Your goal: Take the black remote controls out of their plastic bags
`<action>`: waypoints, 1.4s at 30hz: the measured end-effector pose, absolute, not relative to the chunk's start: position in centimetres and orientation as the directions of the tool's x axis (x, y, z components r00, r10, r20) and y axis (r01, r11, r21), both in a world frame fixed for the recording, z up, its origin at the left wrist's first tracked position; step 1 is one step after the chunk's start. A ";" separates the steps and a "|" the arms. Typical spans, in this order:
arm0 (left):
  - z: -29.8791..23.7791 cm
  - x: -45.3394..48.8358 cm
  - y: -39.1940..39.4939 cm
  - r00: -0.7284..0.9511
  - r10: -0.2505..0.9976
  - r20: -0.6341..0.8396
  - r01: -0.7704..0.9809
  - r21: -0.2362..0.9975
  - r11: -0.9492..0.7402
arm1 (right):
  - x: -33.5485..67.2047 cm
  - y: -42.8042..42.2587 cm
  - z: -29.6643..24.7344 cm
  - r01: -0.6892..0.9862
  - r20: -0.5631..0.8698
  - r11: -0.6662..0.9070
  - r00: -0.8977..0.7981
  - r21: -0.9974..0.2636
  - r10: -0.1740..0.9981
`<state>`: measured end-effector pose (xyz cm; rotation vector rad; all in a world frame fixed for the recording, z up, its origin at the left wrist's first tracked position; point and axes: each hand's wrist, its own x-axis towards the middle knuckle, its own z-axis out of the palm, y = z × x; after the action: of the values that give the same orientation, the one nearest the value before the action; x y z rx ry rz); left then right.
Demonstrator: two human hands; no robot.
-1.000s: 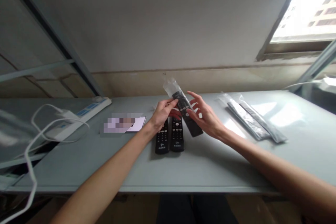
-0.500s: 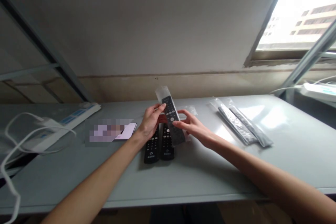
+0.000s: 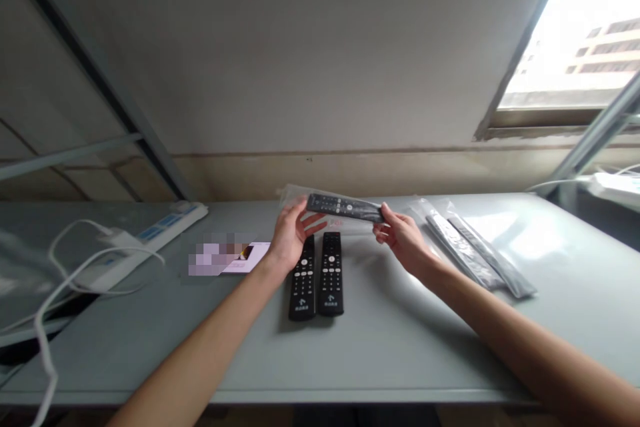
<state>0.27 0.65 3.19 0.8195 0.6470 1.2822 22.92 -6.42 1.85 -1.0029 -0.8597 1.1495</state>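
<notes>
I hold a black remote control in a clear plastic bag crosswise above the grey table. My left hand grips the bag's left end, thumb and fingers closed round it. My right hand pinches the remote's right end. Right below lie two bare black remotes side by side, buttons up, lengthwise toward me.
Two more bagged remotes lie on the table at the right. A phone or card lies left of my left hand. A white power strip with white cables sits at the far left. A wall runs behind the table.
The bagged remote has turned from upright and slanted to lying crosswise between both hands. My right hand moved to its right end and closed on it. The view shifted slightly.
</notes>
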 end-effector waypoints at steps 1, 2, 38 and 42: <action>3.1 0.3 0.6 0.197 0.980 0.021 -0.558 0.824 0.095 | 23.1 -6.3 1.9 -0.304 0.051 0.122 0.231 -0.945 0.972; 3.0 0.3 0.6 0.211 0.977 0.009 -0.554 0.825 0.112 | 23.4 -6.2 2.1 -0.276 0.076 0.150 0.260 -0.949 0.963; 2.9 0.7 1.1 0.232 0.966 -0.116 -0.620 0.747 0.239 | 25.2 -5.6 3.2 0.393 0.364 0.249 0.249 -0.885 0.898; 2.8 0.6 0.9 0.308 0.950 -0.049 -0.557 0.801 0.222 | 25.9 -5.6 3.6 0.495 0.531 0.322 0.369 -0.807 0.763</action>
<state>0.57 0.94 2.79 0.7701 0.6198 1.1378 25.85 -5.60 3.59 -1.3256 -1.2773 0.2599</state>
